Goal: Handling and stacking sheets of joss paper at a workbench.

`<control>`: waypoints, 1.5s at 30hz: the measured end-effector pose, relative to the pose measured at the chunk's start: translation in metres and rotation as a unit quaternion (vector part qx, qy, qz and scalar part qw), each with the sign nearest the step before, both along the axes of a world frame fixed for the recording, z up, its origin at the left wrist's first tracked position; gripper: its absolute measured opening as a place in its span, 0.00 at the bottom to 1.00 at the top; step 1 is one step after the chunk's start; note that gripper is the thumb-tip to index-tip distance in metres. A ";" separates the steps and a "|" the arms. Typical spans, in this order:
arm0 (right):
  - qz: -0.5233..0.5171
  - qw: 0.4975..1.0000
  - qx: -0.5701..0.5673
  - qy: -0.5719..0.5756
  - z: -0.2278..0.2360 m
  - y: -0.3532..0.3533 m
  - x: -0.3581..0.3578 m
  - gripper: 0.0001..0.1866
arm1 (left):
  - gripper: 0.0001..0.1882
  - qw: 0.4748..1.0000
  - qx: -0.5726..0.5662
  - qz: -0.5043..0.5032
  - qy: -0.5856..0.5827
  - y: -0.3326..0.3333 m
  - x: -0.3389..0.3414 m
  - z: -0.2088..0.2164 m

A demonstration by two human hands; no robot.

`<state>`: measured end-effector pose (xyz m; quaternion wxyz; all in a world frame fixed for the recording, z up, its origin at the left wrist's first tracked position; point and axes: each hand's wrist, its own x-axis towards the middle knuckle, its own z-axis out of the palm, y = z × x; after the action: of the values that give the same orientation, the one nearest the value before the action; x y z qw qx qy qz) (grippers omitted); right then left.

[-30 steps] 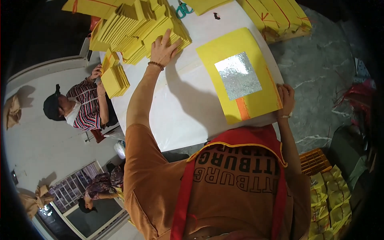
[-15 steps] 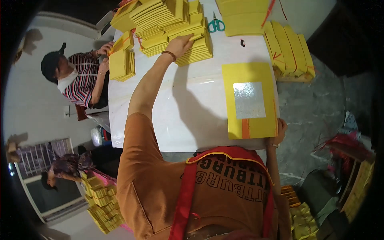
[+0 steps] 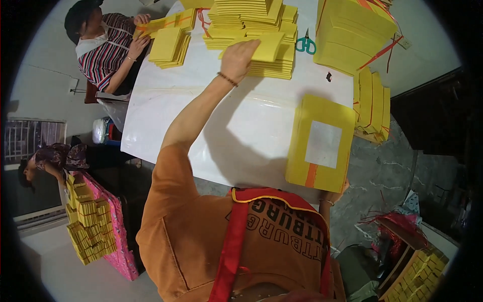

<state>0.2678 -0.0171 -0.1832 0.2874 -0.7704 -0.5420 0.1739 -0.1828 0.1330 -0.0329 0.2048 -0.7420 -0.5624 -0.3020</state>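
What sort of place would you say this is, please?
Probably a small paper-goods workshop: folded yellow stacks stand on a white table near teal-handled scissors, and a co-worker handles another yellow piece.

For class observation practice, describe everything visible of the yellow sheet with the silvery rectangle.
The yellow sheet, rectangular and paper-like, lies flat atop an apparent pile at the right of the table. It bears a silvery rectangle, an orange strip below. The right hand, partly hidden, is at its lower right corner.
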 end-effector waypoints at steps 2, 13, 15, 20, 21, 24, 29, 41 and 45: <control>-0.011 0.997 0.052 0.057 -0.018 0.002 0.007 0.16 | 0.25 1.000 0.029 0.010 -0.005 -0.031 0.006 0.000; 0.104 0.987 0.095 -0.083 -0.063 0.004 0.034 0.16 | 0.29 0.993 -0.109 0.034 0.024 -0.073 0.068 -0.090; 0.101 0.986 0.103 -0.084 -0.059 -0.001 0.033 0.16 | 0.29 0.990 -0.130 0.046 0.037 -0.069 0.067 -0.099; 0.121 0.977 0.128 -0.122 -0.057 0.004 0.031 0.16 | 0.28 0.979 -0.186 0.073 0.038 -0.059 0.073 -0.120; 0.121 0.977 0.129 -0.122 -0.058 0.005 0.031 0.16 | 0.27 0.971 -0.214 0.086 0.060 -0.057 0.073 -0.123; 0.117 0.979 0.109 -0.129 -0.057 0.006 0.033 0.17 | 0.25 0.970 -0.229 0.070 0.046 -0.061 0.075 -0.112; 0.079 0.991 0.094 -0.046 -0.060 0.008 0.029 0.19 | 0.27 0.979 -0.193 0.061 0.029 -0.062 0.072 -0.120; 0.041 0.906 -0.021 0.420 0.006 0.025 0.045 0.31 | 0.17 0.987 -0.154 0.048 -0.008 -0.072 0.087 -0.080; 0.066 0.886 -0.027 0.458 0.056 0.042 0.040 0.31 | 0.12 0.975 -0.141 0.040 -0.168 -0.088 0.110 -0.061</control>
<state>0.3077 0.0250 -0.1275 0.4705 -0.5749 -0.3947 0.5408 -0.0728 0.0448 -0.0941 0.0125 -0.6787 -0.6552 -0.3315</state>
